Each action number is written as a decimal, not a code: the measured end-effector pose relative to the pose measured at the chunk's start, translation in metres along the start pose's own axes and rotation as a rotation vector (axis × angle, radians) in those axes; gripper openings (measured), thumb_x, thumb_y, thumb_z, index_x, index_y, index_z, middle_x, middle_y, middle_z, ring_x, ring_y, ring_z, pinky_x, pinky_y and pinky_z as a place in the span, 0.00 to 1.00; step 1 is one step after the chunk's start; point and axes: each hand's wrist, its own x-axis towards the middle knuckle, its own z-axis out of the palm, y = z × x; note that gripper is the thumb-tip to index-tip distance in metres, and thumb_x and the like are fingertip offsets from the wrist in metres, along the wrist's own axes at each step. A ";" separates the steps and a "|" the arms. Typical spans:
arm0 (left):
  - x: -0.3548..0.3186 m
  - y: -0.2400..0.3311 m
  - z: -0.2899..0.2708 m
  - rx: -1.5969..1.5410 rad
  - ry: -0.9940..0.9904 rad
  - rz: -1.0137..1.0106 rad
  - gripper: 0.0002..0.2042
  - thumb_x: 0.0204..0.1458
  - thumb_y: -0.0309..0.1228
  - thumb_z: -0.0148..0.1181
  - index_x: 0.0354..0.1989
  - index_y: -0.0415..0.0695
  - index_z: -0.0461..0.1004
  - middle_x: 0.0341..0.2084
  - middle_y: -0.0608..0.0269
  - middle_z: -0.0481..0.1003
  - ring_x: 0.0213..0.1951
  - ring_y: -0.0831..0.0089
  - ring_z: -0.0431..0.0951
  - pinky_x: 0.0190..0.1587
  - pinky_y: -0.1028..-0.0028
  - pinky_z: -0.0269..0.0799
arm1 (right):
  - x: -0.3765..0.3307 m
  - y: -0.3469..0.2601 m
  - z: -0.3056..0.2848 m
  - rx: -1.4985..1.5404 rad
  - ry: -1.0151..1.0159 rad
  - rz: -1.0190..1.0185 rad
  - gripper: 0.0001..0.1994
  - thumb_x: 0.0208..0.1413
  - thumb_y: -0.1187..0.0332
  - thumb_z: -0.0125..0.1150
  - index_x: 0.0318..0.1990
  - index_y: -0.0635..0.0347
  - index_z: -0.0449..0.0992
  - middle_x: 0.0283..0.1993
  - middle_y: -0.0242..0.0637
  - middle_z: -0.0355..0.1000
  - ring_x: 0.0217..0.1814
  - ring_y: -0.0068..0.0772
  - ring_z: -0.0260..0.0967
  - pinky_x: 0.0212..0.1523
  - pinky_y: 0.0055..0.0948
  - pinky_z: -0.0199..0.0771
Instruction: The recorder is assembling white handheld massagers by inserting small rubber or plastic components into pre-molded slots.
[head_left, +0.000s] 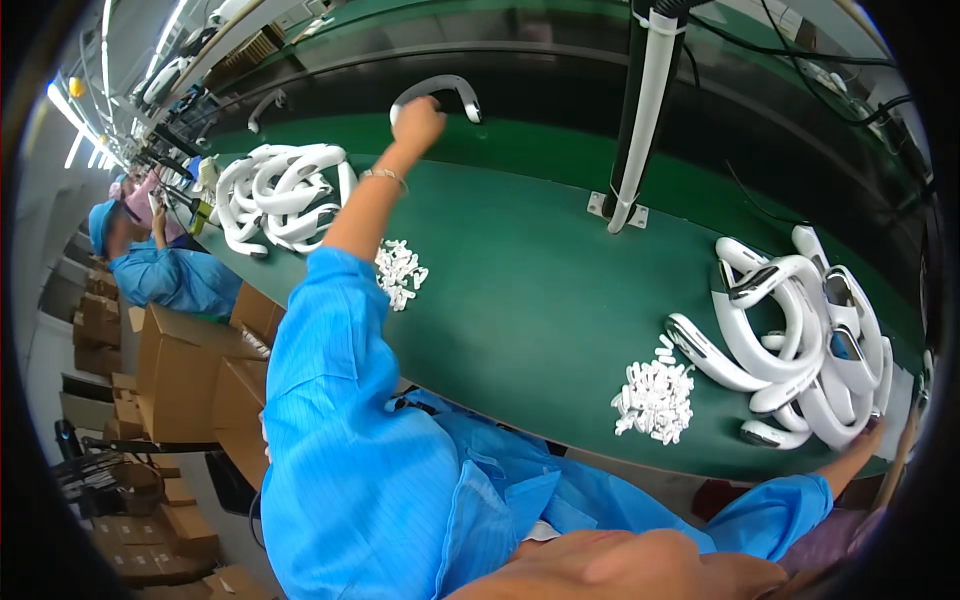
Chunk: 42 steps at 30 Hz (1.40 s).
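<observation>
My left hand (418, 122) is stretched far out over the dark green strip beyond the work surface. Its fingers are closed round one end of a C-shaped white plastic part (440, 82) with a dark tip. Close to that forearm lies a heap of similar curved white parts (285, 190), and beside the sleeve a small pile of little white pieces (400, 270). At the far right, my right hand (866, 440) is at the near edge of another heap of curved white parts (800, 320). Its fingers are mostly hidden there, so their grip does not show.
A white and black post (645, 120) stands bolted to the green table (500, 290). Small white pieces (655, 400) lie near its front edge. Open cardboard boxes (190, 370) stand at the left, with a blue-clad co-worker (170, 270) beyond. Cables (800, 60) hang at upper right.
</observation>
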 end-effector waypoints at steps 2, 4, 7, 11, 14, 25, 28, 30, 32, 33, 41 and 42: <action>0.046 -0.026 0.016 0.184 -0.030 -0.072 0.13 0.44 0.34 0.59 0.38 0.44 0.77 0.35 0.52 0.78 0.42 0.55 0.77 0.45 0.61 0.73 | -0.003 0.009 0.005 -0.262 0.111 -0.110 0.10 0.53 0.63 0.57 0.39 0.55 0.76 0.30 0.37 0.75 0.33 0.33 0.73 0.30 0.31 0.73; 0.096 -0.036 0.038 0.377 -0.336 -0.071 0.17 0.44 0.35 0.59 0.44 0.44 0.74 0.41 0.48 0.75 0.45 0.53 0.76 0.46 0.60 0.74 | -0.019 0.002 -0.019 -0.636 0.251 -0.232 0.10 0.53 0.62 0.57 0.39 0.55 0.77 0.30 0.37 0.75 0.33 0.32 0.73 0.30 0.31 0.72; 0.159 -0.087 0.101 0.589 -0.175 0.233 0.20 0.51 0.38 0.52 0.53 0.49 0.67 0.48 0.48 0.71 0.51 0.50 0.72 0.52 0.55 0.67 | -0.050 -0.008 -0.019 -1.131 0.393 -0.440 0.10 0.53 0.62 0.57 0.39 0.56 0.77 0.30 0.37 0.75 0.32 0.31 0.73 0.29 0.30 0.72; 0.212 -0.164 0.160 0.482 -0.124 0.192 0.19 0.54 0.37 0.46 0.55 0.49 0.65 0.53 0.48 0.68 0.53 0.47 0.68 0.52 0.52 0.65 | -0.283 0.006 0.061 -0.807 0.464 -0.976 0.10 0.54 0.64 0.57 0.39 0.60 0.77 0.31 0.38 0.75 0.31 0.29 0.72 0.28 0.29 0.70; 0.196 -0.040 0.181 0.298 -0.296 0.218 0.18 0.55 0.38 0.45 0.53 0.47 0.66 0.53 0.49 0.68 0.54 0.47 0.68 0.53 0.52 0.64 | -0.513 0.034 0.044 -0.238 0.037 -0.979 0.08 0.56 0.73 0.53 0.35 0.67 0.78 0.33 0.41 0.76 0.28 0.22 0.69 0.27 0.25 0.67; 0.125 -0.087 0.061 -0.034 -0.239 0.191 0.24 0.48 0.50 0.56 0.42 0.41 0.75 0.35 0.46 0.76 0.38 0.51 0.77 0.40 0.58 0.70 | -0.728 0.170 0.199 -1.293 -0.570 -1.583 0.02 0.45 0.73 0.53 0.25 0.61 0.68 0.26 0.41 0.69 0.29 0.39 0.71 0.30 0.35 0.72; 0.074 -0.088 0.051 -0.619 -0.303 0.071 0.15 0.47 0.37 0.62 0.33 0.35 0.75 0.23 0.57 0.76 0.24 0.71 0.75 0.28 0.67 0.69 | -0.729 0.183 0.207 -1.335 -0.484 -1.560 0.03 0.43 0.75 0.52 0.23 0.62 0.71 0.26 0.44 0.69 0.29 0.42 0.71 0.29 0.37 0.72; 0.020 -0.062 0.019 -1.112 -0.477 -0.097 0.12 0.50 0.34 0.62 0.33 0.36 0.74 0.23 0.56 0.76 0.24 0.69 0.75 0.28 0.69 0.69 | -0.725 0.185 0.207 -1.362 -0.492 -1.580 0.02 0.43 0.76 0.53 0.23 0.62 0.72 0.27 0.45 0.70 0.30 0.43 0.71 0.30 0.38 0.73; -0.024 -0.052 -0.010 -1.300 -0.550 -0.181 0.08 0.53 0.30 0.59 0.34 0.37 0.72 0.24 0.61 0.75 0.24 0.75 0.73 0.26 0.74 0.69 | -0.720 0.188 0.209 -1.359 -0.491 -1.601 0.02 0.44 0.76 0.53 0.24 0.62 0.72 0.27 0.45 0.70 0.31 0.43 0.71 0.30 0.38 0.73; -0.043 -0.051 -0.017 -1.366 -0.541 -0.173 0.08 0.53 0.30 0.58 0.34 0.37 0.71 0.24 0.61 0.75 0.23 0.76 0.72 0.26 0.74 0.68 | -0.720 0.186 0.211 -1.374 -0.478 -1.605 0.02 0.44 0.76 0.53 0.24 0.62 0.72 0.27 0.45 0.70 0.31 0.44 0.71 0.31 0.38 0.73; -0.166 0.001 -0.078 -1.869 -0.790 -0.149 0.11 0.58 0.33 0.51 0.42 0.38 0.62 0.30 0.55 0.72 0.26 0.64 0.77 0.29 0.67 0.78 | -0.727 0.180 0.203 -1.003 -0.494 -1.665 0.04 0.45 0.75 0.60 0.27 0.61 0.70 0.28 0.43 0.68 0.32 0.46 0.68 0.33 0.39 0.68; -0.178 0.006 -0.080 -1.940 -0.844 -0.137 0.12 0.58 0.34 0.52 0.42 0.39 0.63 0.31 0.54 0.73 0.27 0.63 0.77 0.29 0.67 0.78 | -0.728 0.179 0.202 -1.013 -0.484 -1.662 0.04 0.45 0.75 0.60 0.27 0.61 0.70 0.28 0.43 0.68 0.32 0.46 0.68 0.33 0.39 0.68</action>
